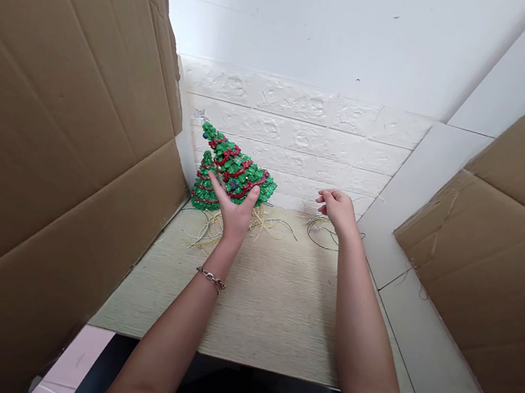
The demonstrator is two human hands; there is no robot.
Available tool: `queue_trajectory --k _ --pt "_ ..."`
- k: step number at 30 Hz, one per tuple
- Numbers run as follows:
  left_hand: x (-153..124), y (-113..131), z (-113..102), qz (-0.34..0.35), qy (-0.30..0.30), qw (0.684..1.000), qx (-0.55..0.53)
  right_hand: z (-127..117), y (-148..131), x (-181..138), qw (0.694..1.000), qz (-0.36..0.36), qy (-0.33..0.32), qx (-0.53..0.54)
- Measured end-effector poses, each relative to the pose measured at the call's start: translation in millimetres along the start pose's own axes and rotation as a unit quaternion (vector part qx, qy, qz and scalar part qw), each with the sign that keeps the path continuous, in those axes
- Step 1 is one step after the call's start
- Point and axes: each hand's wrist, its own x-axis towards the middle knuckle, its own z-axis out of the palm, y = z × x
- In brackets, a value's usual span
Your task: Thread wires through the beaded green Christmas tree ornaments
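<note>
A green beaded Christmas tree [241,169] with red garlands tilts to the left at the back of the table. My left hand [235,215] grips its lower side, thumb and forefinger spread wide across the beads; the other fingers are hidden. Behind and left of it, a smaller green beaded tree [202,193] stands upright, partly covered. To the right, my right hand [338,211] is raised off the tabletop with its fingertips pinched together. Whatever lies in that pinch is too small to make out.
Loose yellow and white wires [208,231] lie below the trees. A dark wire coil [319,237] sits under my right hand. Cardboard walls the wooden table [272,313] on the left [62,120] and right [494,264]; a white brick-patterned wall [295,128] closes the back.
</note>
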Motion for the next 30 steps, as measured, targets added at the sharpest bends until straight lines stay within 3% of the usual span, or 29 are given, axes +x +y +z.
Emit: queue_trajectory --k 6,10,16,20,23,27,30 --pt "-0.7 -1.0 1.9 -0.016 -0.011 1.000 -0.009 -4.1 -25.6 -18.4 0.993 -0.013 -0.046 0.105" --pt "-1.0 1.3 2.8 -0.023 -0.015 0.999 -0.017 -8.6 -31.1 -23.7 0.992 -0.023 -0.067 0.108" --pt "-3.4 0.7 2.8 -0.004 -0.009 1.000 -0.019 -7.7 -33.6 -23.9 0.989 -0.109 0.028 0.094" --pt "-2.2 -1.2 1.1 0.008 -0.013 1.000 -0.019 -6.7 -41.1 -29.8 0.981 -0.123 -0.046 0.141" --pt "0.7 -1.0 -0.5 0.004 -0.049 0.998 -0.049 -9.4 -45.6 -36.4 0.980 -0.115 -0.129 0.093" --pt "0.9 1.8 -1.1 0.019 -0.099 0.993 -0.065 -13.9 -43.9 -40.8 0.949 -0.052 -0.293 -0.101" --pt "-2.7 3.8 -0.1 0.039 -0.119 0.991 -0.056 -15.6 -39.5 -39.2 0.918 0.007 -0.309 -0.249"
